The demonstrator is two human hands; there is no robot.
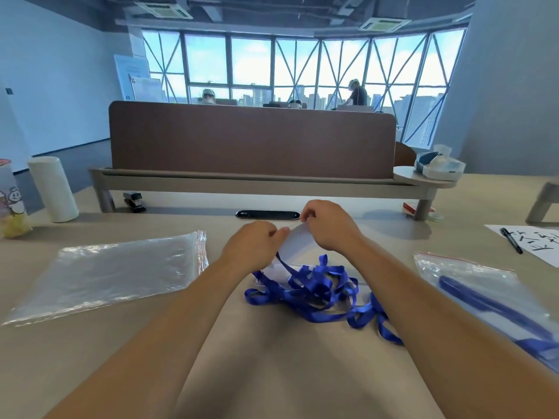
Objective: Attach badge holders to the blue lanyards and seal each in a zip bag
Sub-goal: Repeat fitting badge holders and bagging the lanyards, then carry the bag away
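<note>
A tangle of blue lanyards (317, 290) lies mid-table on top of clear badge holders. Above it I hold one clear badge holder (298, 244) lifted off the table. My left hand (252, 246) pinches its left top corner, where a blue lanyard strap hangs down. My right hand (328, 226) pinches its right top edge. A stack of empty zip bags (115, 267) lies to the left. On the right lies a zip bag (481, 294) with a blue lanyard inside.
A white cylinder (54, 189), a printed cup (10, 201) and a stapler (134, 201) stand at the back left. A black oval object (267, 215) lies just beyond my hands. A pen (511, 240) rests on written paper at the far right. A brown partition (252, 140) bounds the desk.
</note>
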